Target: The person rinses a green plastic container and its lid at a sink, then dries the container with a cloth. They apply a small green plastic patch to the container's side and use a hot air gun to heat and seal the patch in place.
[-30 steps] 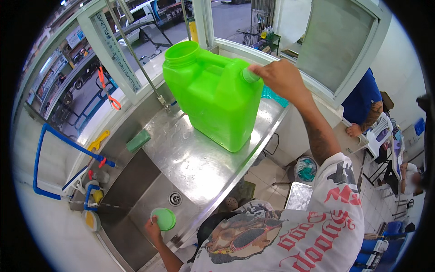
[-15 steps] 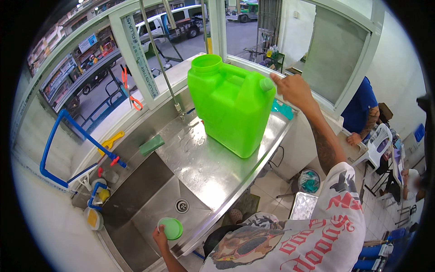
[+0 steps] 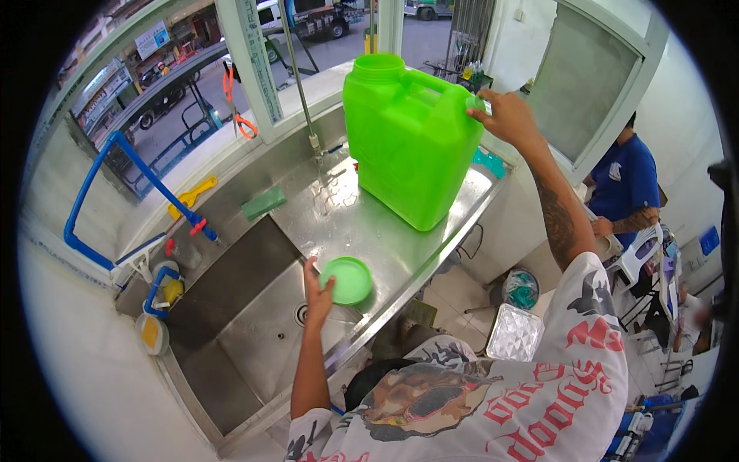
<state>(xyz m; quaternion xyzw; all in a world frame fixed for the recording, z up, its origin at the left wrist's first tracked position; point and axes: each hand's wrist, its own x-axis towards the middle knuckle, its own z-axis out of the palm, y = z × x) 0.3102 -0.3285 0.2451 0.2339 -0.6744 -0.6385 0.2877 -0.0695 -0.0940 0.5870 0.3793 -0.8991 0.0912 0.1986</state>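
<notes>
Pinching left hand point(image 3: 317, 296): toward seven o'clock, grasping a round green lid point(image 3: 347, 282) by its rim, thumb on its face.
Sink point(image 3: 235, 289): steel, between seven and eight o'clock, partly under the left forearm.
Drainboard point(image 3: 342, 223): wet steel around the centre, joining the sink.
Green container point(image 3: 412, 146): upright on the drainboard toward one o'clock.
Right hand point(image 3: 508, 119): nearly two o'clock, fingertips grasping the small cap point(image 3: 473, 102) at the container's upper corner; whether they are turning it, I cannot tell.
Lid and cap so far: container stood up, lid off and well apart from the wide mouth point(image 3: 379, 71); as I judge it, the mouth remains uncovered and the cap in place, its tightness unclear.
Sponge point(image 3: 263, 202): green, between nine and ten o'clock.
Another person point(image 3: 627, 177): blue shirt, nearly three o'clock, well apart.
</notes>
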